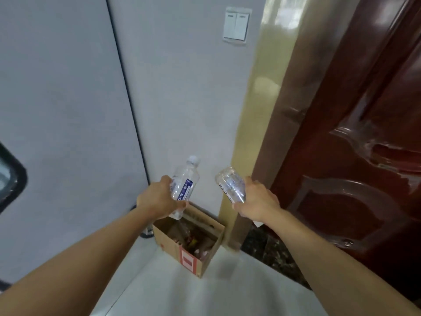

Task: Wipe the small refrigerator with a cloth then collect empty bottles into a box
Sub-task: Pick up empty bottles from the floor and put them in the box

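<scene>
My left hand (157, 197) grips a clear plastic bottle (185, 181) with a white cap and a blue-and-white label, held nearly upright. My right hand (258, 200) holds a second clear bottle (231, 185), its base pointing up and to the left. Both hands hover above an open cardboard box (173, 245) that stands on the floor in the corner. Inside the box lie several bottles and other items, blurred. The refrigerator and cloth are out of view.
A large grey panel (63, 124) fills the left side, with a grey wall (182, 87) and light switch (236, 25) behind the box. A dark red wooden door (364, 156) and its frame stand to the right. The pale floor (182, 293) lies in front.
</scene>
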Demonstrator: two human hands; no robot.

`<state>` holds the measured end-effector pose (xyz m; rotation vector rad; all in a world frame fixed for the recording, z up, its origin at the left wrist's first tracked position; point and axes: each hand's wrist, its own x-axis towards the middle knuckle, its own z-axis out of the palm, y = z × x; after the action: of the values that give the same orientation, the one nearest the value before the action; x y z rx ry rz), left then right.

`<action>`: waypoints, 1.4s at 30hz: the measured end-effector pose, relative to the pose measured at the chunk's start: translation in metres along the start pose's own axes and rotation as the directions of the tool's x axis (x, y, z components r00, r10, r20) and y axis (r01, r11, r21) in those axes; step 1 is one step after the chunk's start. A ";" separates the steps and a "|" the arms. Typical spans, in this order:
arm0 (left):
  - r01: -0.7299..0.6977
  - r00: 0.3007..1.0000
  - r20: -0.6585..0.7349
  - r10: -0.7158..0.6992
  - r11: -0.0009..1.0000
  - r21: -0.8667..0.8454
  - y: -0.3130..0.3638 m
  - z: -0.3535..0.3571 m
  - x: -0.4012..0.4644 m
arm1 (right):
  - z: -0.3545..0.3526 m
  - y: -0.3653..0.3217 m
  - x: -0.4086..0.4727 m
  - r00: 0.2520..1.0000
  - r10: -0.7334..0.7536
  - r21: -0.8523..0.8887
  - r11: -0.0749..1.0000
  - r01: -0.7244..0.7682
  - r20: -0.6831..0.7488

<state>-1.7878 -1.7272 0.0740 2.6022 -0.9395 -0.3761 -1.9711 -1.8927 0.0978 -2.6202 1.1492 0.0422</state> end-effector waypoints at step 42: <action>0.813 0.581 0.333 -0.743 0.546 -0.200 -0.149 0.494 0.285 | 0.512 0.062 0.386 0.767 -0.215 0.102 0.976 0.193 0.604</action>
<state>-1.6686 -1.9208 -0.4700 2.5158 0.3439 -0.9587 -1.7091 -2.0735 -0.4620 -2.3852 0.6193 0.7654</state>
